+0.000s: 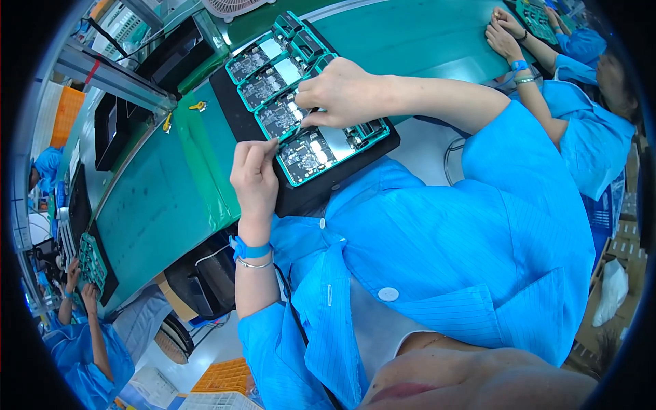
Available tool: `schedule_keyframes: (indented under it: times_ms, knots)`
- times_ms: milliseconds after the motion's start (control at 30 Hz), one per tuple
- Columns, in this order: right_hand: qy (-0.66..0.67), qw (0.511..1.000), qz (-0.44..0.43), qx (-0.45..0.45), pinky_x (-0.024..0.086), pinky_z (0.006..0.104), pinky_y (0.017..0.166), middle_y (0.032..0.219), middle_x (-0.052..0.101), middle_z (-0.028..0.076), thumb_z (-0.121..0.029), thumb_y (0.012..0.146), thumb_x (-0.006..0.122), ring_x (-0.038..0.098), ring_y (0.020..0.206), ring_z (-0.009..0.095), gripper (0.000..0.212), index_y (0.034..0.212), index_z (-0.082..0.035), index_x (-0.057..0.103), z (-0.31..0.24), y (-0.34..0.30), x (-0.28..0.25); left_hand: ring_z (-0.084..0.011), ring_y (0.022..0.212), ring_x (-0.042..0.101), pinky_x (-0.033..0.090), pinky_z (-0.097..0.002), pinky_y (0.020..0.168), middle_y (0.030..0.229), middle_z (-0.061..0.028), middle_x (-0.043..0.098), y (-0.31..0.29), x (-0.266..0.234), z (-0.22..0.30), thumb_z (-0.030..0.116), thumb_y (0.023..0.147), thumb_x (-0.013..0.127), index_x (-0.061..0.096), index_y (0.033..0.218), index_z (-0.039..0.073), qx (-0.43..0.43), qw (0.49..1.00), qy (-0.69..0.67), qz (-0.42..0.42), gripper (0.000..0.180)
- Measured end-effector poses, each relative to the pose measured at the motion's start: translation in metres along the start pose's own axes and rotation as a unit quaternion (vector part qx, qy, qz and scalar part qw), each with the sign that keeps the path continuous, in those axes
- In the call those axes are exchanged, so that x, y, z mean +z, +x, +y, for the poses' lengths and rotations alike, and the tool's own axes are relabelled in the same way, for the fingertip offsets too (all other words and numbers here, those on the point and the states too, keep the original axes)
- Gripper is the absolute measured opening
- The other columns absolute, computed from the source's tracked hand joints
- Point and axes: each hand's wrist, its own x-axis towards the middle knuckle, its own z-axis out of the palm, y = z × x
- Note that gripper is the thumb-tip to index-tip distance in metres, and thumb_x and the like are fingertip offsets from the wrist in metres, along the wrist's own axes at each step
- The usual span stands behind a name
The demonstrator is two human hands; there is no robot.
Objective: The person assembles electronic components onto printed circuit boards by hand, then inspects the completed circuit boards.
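Note:
Several teal-framed device housings with circuit boards [307, 158] lie side by side on a black mat [232, 109] at the bench edge. My left hand [254, 174] is at the left rim of the nearest housings, thumb and fingertips pinched together close to the teal frame. Over the middle of the row, my right hand [342, 96] is closed, its fingertips low above the boards. A small dark piece shows by the right fingertips, too small to name. Whatever either hand pinches is mostly hidden by the fingers. Silvery rectangular plates [339, 145] sit beside the boards inside the frames.
The green bench [157, 184] carries small yellow pieces [198, 106] to the left. Black trays [113, 133] stand behind a metal rail [113, 72]. One co-worker's hands [504, 34] are at the far right; another's [89, 294] are by a teal panel on the left.

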Motion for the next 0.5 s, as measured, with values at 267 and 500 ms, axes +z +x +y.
schedule_keyframes:
  times_ms: [267, 500]
  knots:
    - [0.003, 0.997, -0.072, 0.033, 0.053, 0.0407, 0.06, 0.083, 0.068, 0.007, -0.036, 0.085, 0.075, 0.071, 0.073, 0.027, 0.029, 0.085, -0.007, 0.068, -0.01, 0.003, 0.003, -0.0238, 0.078, 0.066, 0.054, -0.0337, 0.068, 0.088, -0.0116, 0.064, -0.011, 0.003, -0.001, -0.01, 0.086, 0.068, 0.071, 0.093, -0.001, 0.027, 0.999, 0.034, -0.029, 0.013]
    - [-0.012, 0.994, -0.102, 0.042, 0.053, 0.0411, 0.061, 0.084, 0.069, 0.007, -0.036, 0.085, 0.075, 0.071, 0.075, 0.028, 0.03, 0.085, -0.006, 0.068, -0.013, 0.001, 0.004, -0.0269, 0.08, 0.065, 0.052, -0.0363, 0.068, 0.086, -0.0115, 0.062, -0.012, 0.002, 0.0, -0.012, 0.08, 0.068, 0.072, 0.094, 0.0, 0.062, 0.995, 0.068, -0.048, 0.019]
